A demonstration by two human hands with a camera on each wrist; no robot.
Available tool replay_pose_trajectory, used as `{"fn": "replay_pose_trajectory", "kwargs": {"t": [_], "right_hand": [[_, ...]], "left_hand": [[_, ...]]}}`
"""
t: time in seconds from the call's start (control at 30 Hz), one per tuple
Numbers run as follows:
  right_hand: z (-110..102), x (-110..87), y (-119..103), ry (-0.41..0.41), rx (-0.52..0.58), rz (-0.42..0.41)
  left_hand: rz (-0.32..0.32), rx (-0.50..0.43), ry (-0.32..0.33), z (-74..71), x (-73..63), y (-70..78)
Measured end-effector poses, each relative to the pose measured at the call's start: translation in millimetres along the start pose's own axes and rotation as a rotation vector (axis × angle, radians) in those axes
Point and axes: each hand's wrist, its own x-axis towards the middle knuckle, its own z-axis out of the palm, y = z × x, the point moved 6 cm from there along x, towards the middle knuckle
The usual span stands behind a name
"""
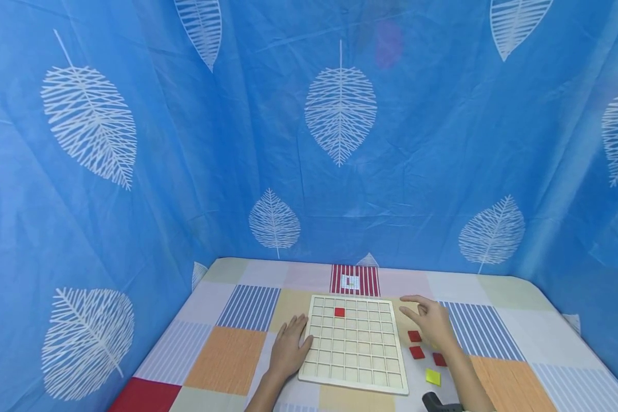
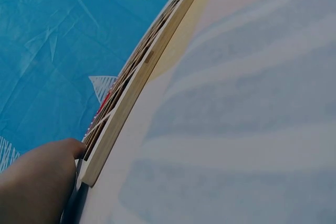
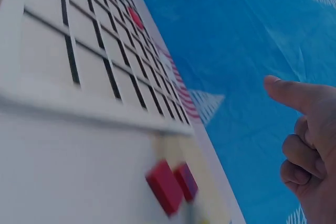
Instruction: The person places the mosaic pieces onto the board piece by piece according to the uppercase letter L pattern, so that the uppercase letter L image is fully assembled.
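Observation:
A pale square board (image 1: 350,363) with a grid of shallow cells lies on the table. One red tile (image 1: 339,312) sits in a cell near its far side. My left hand (image 1: 290,349) rests at the board's left edge, fingers extended and thumb on the rim. To the right of the board, my right hand (image 1: 432,323) is raised over the table and holds nothing. In the right wrist view its thumb or forefinger (image 3: 289,90) points out while other fingers curl in. Below this hand lie loose red tiles (image 1: 417,352) and a yellow tile (image 1: 433,376).
A patchwork cloth (image 1: 226,357) covers the table. Beyond the board, a small white square with a grid picture (image 1: 350,283) lies on a red-striped patch. A blue curtain (image 1: 422,143) with white leaves stands behind and at both sides. A black device (image 1: 435,402) shows by the right forearm.

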Motion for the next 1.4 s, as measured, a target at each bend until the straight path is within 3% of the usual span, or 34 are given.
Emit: {"fn": "replay_pose_trajectory", "kwargs": {"t": [0.17,0.37,0.53,0.83,1.03,1.27,1.4], "right_hand": [[-13,-7.2,24,-0.065,-0.067,0.066],[-7,-20.8,52,-0.224,-0.075,0.228],[0,-29.2,64,-0.278,-0.091,0.268],[1,-31.9,64,-0.275,-0.167,0.233],[-2,-33.9,61,-0.242,-0.13,0.24],[-3,-19.0,20,-0.103,-0.125,0.062],[6,-8.2,-5,-0.05,-0.117,0.011]], "left_hand": [[0.016,-0.002,0.017,-1.5,0.5,0.1],[0.016,-0.012,0.014,-0.2,0.2,-0.3],[0.015,-0.014,0.01,0.9,-0.8,-0.7],[0.013,-0.009,0.009,0.8,-0.3,-1.1],[0.017,-0.016,0.002,1.3,-0.5,-0.7],[0.019,-0.011,0.018,-0.5,-2.0,-1.0],[0.019,-0.016,0.015,-0.5,-0.8,-0.4]]}}
